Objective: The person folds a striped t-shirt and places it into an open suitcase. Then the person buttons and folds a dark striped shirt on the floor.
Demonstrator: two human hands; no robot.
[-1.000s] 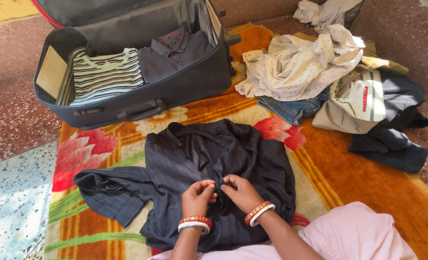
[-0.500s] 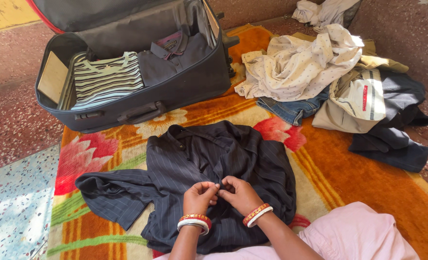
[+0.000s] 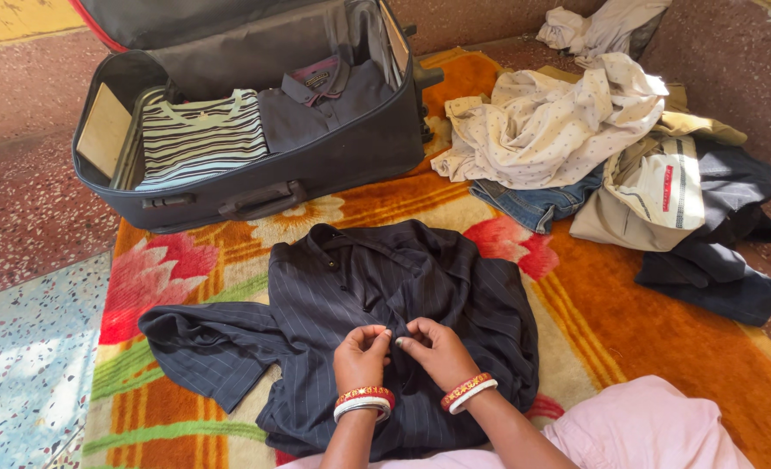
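A dark pinstriped shirt lies spread on an orange flowered rug, collar pointing away from me. My left hand and my right hand meet at the shirt's front placket, low on the chest. Both pinch the fabric there with fingertips together, as at a button. Each wrist wears red and white bangles. A sleeve stretches out to the left.
An open dark suitcase stands at the far left, holding a folded striped top and a folded grey shirt. A heap of loose clothes lies at the far right. Speckled floor surrounds the rug. My pink-clad knee is bottom right.
My hands stay pinched together on the shirt front with small finger movements. The view has shifted slightly; nothing else moved.
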